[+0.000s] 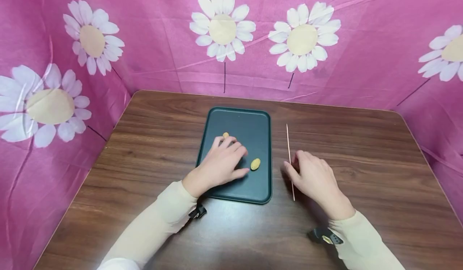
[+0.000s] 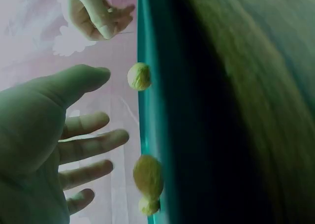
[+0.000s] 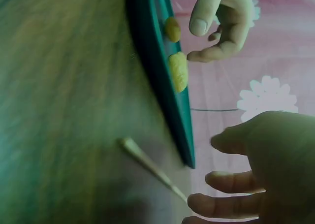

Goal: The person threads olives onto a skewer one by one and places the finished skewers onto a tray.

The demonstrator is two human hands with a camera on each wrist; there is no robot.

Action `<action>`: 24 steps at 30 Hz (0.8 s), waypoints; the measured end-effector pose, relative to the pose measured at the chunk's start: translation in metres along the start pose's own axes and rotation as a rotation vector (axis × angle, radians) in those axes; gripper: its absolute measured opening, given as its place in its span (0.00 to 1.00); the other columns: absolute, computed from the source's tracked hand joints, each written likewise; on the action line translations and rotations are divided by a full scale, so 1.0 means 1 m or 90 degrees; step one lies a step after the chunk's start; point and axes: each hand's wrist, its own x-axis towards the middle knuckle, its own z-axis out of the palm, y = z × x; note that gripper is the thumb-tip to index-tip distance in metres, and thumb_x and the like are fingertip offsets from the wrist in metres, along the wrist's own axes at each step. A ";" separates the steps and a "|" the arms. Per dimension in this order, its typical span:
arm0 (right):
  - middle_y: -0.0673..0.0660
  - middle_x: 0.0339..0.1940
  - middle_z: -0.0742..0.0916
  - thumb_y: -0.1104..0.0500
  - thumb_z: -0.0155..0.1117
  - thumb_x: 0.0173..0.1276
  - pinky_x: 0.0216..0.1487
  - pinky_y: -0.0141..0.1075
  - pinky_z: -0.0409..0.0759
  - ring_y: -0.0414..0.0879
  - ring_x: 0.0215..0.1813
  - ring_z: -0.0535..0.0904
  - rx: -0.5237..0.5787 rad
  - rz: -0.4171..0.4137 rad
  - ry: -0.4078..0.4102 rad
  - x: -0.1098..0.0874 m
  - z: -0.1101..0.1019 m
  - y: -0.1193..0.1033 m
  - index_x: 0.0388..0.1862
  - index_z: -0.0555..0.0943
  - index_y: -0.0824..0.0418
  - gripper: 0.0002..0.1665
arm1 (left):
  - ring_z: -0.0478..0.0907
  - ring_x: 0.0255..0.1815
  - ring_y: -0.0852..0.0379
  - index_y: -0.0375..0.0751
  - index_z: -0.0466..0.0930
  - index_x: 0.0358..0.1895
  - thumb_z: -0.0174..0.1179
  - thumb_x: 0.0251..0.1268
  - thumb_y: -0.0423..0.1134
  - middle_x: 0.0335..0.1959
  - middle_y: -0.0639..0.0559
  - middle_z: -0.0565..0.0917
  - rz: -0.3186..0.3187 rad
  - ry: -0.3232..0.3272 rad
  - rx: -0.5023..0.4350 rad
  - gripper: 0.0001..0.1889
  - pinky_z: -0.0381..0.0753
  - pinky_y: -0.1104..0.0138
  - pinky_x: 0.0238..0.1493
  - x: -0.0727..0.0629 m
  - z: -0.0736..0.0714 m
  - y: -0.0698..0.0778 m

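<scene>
A dark green tray [image 1: 238, 121] lies on the table. My left hand [image 1: 222, 163] hovers over it with fingers spread, holding nothing. A yellow oval piece [image 1: 255, 164], wrinkled and about thumb-sized, sits just right of that thumb. Another yellow piece [image 1: 226, 135] peeks out past the fingertips. In the left wrist view a large oval piece [image 2: 147, 176] and a smaller piece [image 2: 149, 206] lie beyond the fingers. A thin wooden skewer [image 1: 288, 141] rests right of the tray. Over it my right hand [image 1: 314, 177] has loosely bent, parted fingers; its thumb overlaps the stick in the head view.
The brown wooden table [image 1: 162, 141] carries the tray and skewer. A pink cloth [image 1: 155, 53] with white daisies hangs behind and along both sides. A black wrist strap [image 1: 322, 236] sits on the right sleeve, another strap [image 1: 197, 211] on the left.
</scene>
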 end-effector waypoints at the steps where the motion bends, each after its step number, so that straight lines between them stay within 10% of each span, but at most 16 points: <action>1: 0.53 0.22 0.80 0.48 0.69 0.74 0.28 0.51 0.72 0.56 0.26 0.78 0.000 0.012 -0.022 -0.001 0.000 0.001 0.31 0.77 0.55 0.17 | 0.75 0.68 0.46 0.48 0.85 0.51 0.72 0.71 0.56 0.52 0.54 0.89 0.007 -0.005 0.000 0.18 0.66 0.45 0.71 0.001 0.001 0.002; 6: 0.54 0.21 0.81 0.45 0.71 0.73 0.21 0.52 0.72 0.58 0.23 0.80 -0.007 0.044 -0.095 -0.007 0.006 0.007 0.31 0.76 0.54 0.18 | 0.79 0.61 0.49 0.50 0.84 0.48 0.75 0.68 0.55 0.48 0.56 0.89 0.022 -0.007 0.018 0.17 0.70 0.50 0.66 0.006 0.006 0.011; 24: 0.56 0.23 0.83 0.57 0.67 0.69 0.25 0.60 0.78 0.63 0.28 0.84 -0.011 0.087 -0.104 -0.015 0.004 0.019 0.26 0.79 0.55 0.11 | 0.80 0.40 0.55 0.47 0.83 0.46 0.76 0.69 0.45 0.39 0.55 0.87 0.012 -0.007 0.051 0.12 0.69 0.64 0.42 0.019 0.019 0.026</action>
